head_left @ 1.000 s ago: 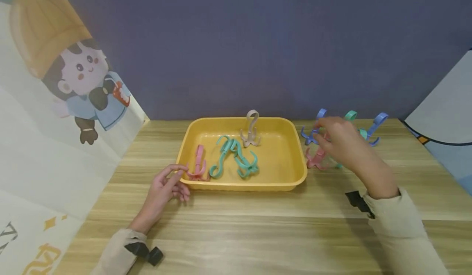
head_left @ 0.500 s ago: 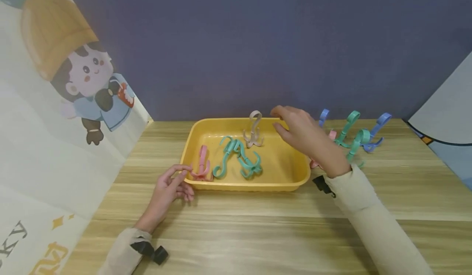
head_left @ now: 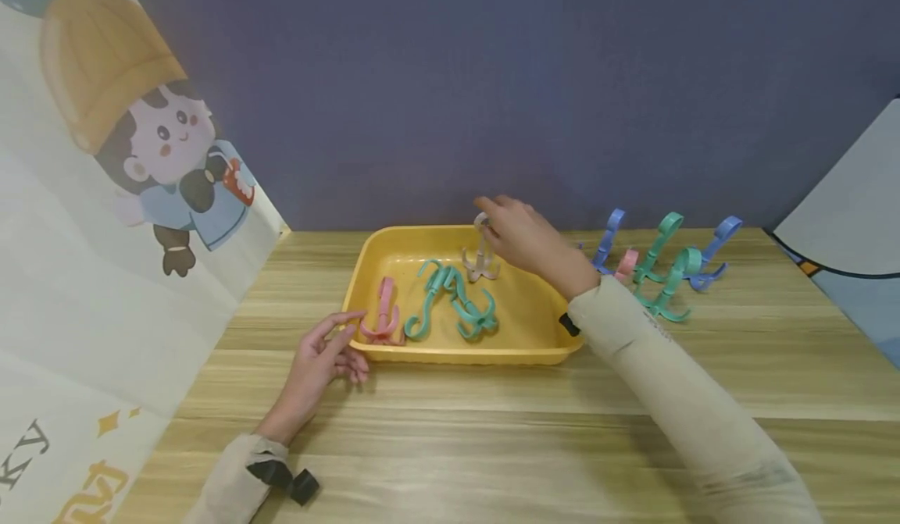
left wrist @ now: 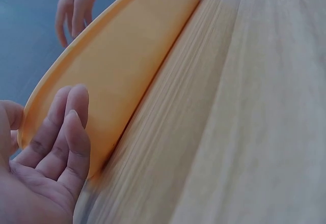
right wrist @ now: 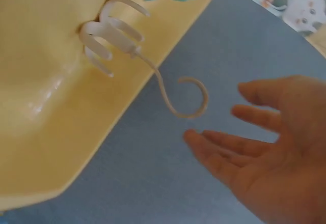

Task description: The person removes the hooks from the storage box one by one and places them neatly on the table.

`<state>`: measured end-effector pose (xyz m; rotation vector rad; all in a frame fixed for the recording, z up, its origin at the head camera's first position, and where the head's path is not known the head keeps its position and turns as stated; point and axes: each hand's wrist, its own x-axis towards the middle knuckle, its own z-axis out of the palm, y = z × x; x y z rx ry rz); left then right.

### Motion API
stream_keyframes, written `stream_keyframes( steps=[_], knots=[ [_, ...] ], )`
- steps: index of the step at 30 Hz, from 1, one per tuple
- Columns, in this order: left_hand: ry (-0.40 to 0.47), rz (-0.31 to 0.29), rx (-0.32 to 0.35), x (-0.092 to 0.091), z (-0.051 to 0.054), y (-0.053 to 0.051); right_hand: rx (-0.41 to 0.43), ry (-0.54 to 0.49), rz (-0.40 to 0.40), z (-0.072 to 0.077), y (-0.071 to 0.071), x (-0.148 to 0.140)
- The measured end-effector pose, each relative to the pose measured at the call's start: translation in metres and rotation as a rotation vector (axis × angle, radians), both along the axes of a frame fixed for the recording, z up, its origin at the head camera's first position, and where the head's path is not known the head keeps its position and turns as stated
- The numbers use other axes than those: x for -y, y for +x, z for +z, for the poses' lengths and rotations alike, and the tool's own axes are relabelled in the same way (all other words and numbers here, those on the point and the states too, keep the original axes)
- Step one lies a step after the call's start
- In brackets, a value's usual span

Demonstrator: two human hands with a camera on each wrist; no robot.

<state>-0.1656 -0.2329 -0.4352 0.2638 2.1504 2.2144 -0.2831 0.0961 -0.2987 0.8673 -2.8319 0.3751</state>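
In the head view my left hand holds the near-left corner of a yellow plastic tray by its rim, index finger and thumb at the edge, other fingers loose outside its wall. My right hand is over the far side, fingers spread around the curled top of a beige multi-prong hanging hook. The right wrist view shows a gap between those fingers and the beige hook, which stands upright in the tray. Also inside are a pink hook and teal hooks lying tangled together.
Right of the tray, several more hooks stand on the wooden table: a blue hook, a green hook, a teal hook and a pink hook among them. A dark blue panel rises behind.
My right hand has moved left from the hooks on the table, across the tray's far right, to the beige hook's top. The left hand has stayed at the tray corner.
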Motion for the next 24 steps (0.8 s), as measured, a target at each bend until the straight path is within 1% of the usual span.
stream_keyframes(
  steps=[4,6,8,11,15,19,24],
  knots=[
    [-0.006,0.004,-0.002,0.001,0.0,0.0,-0.02,0.079,0.023,-0.012,-0.005,0.005],
    [-0.013,0.008,-0.002,0.001,0.001,0.0,-0.037,0.103,0.023,-0.014,-0.005,0.007],
    [-0.014,0.011,-0.003,0.001,0.002,0.0,-0.048,0.096,0.015,-0.014,-0.006,0.009],
    [-0.017,0.016,0.001,0.002,0.003,-0.001,-0.041,0.066,0.005,-0.012,-0.009,0.01],
    [-0.016,0.023,0.005,0.002,0.003,-0.001,-0.028,0.026,0.01,-0.013,-0.012,0.01],
    [-0.007,0.03,0.007,0.002,0.002,0.0,-0.01,0.035,0.003,-0.016,-0.015,0.01],
    [0.002,0.022,0.005,0.002,0.001,0.0,0.005,0.051,-0.004,-0.019,-0.016,0.009]
  ],
)
